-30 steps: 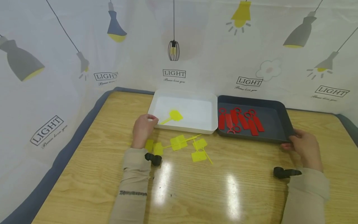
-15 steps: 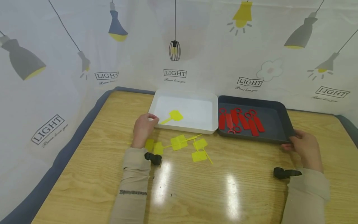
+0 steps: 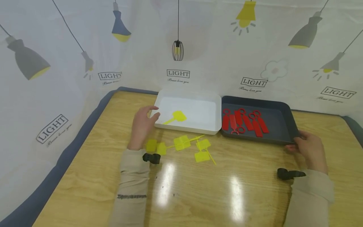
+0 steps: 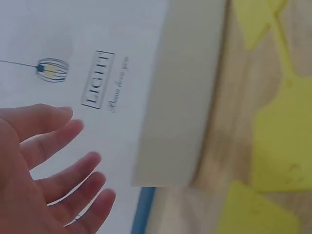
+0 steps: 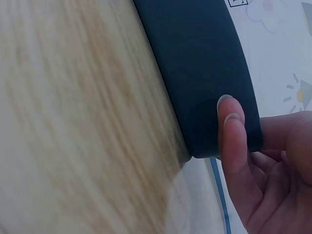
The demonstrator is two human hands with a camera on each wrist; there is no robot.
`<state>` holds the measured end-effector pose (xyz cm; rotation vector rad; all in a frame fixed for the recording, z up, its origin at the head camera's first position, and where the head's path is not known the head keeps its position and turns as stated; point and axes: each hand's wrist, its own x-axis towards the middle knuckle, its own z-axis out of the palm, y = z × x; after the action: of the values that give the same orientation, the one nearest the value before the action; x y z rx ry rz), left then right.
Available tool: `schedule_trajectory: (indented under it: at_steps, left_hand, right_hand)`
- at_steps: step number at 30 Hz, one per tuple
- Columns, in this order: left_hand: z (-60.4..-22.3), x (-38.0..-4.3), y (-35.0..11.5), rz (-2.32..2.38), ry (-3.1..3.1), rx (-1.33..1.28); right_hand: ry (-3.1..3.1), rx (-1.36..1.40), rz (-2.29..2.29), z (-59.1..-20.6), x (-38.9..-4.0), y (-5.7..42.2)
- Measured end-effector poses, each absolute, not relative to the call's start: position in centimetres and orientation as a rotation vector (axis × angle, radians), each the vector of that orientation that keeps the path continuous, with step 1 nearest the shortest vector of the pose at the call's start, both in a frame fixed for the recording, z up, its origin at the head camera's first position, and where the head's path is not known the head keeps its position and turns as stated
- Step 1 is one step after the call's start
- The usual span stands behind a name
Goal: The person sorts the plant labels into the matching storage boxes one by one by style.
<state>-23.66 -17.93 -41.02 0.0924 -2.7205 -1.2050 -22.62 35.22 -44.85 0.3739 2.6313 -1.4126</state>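
Left hand has shifted, fingers spread beside white tray. My right hand pinches shallow, round-cornered dark-grey tray.

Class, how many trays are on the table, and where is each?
2: the white tray on the left, near the left hand, and the dark tray to its right, its near right corner held by the right hand.

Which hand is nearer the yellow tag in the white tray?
Left: left hand is just left of the tag; right hand is farther right, gripping the dark tray.
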Motion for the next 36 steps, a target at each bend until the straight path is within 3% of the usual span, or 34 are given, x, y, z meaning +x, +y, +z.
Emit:
schedule_trajectory:
  at_steps: [11,22,36]
  left_hand:
    - [-39.5,-20.9,-20.0,-1.076,-2.881,-0.143]
    - [-39.0,-19.2,-21.0,-0.951,-3.048,-0.211]
    - [-41.2,-18.5,-20.9,-0.607,-3.370,-0.256]
  right_hand:
    - [2.616,0.361,-1.443,-44.5,-22.6,35.0]
    - [2.599,0.353,-1.454,-44.6,-22.6,34.9]
    - [2.657,0.329,-1.356,-44.5,-22.6,34.7]
